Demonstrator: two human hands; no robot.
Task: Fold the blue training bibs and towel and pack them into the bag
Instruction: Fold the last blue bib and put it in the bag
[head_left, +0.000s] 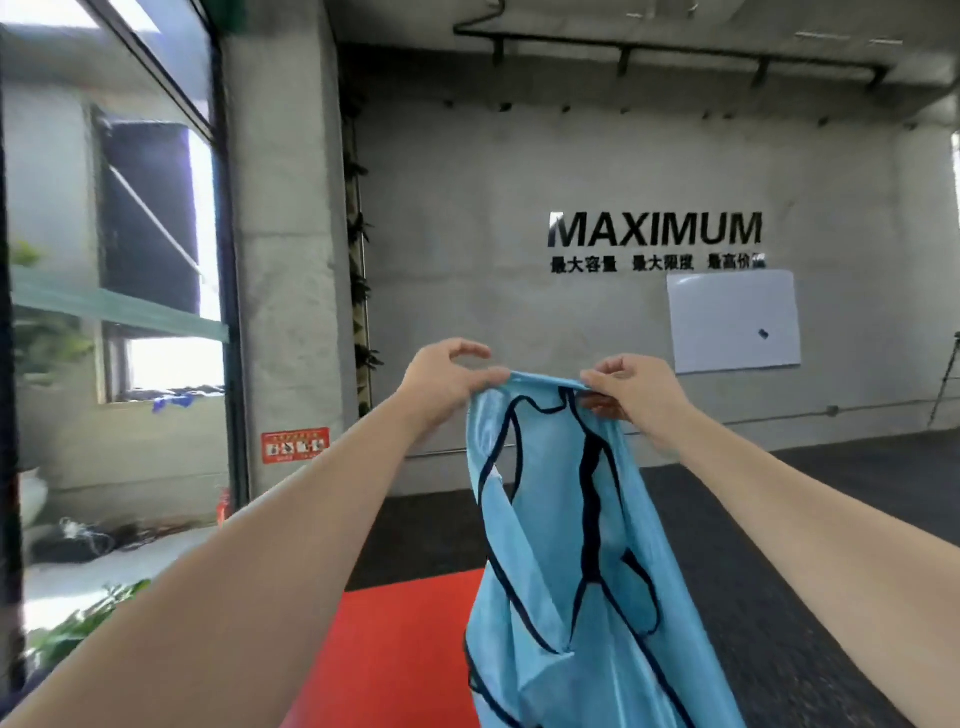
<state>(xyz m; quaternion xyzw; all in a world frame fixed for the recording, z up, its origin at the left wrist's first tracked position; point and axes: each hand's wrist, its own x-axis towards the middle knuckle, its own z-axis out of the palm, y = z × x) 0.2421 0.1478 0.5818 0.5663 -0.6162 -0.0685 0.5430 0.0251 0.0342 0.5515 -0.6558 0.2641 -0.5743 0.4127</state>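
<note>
Both hands are raised at chest height in front of a grey concrete wall, close together, each pinching the top hem of one light blue training bib (561, 545). Left hand (447, 376) grips the left end of the hem between thumb and curled fingers; right hand (631, 392) pinches the right end, fingers folded under the cloth. One bib is in view, thin and glossy, edged in dark navy binding around its neck and arm openings, hanging loose in folds down to the near edge. Below it lies one red mat (395, 649) on dark rubbery flooring (810, 519). On the far wall are black letters reading MAXIMUM (655, 229) and one white board (733, 320); a large window (119, 260) fills the left side.
</note>
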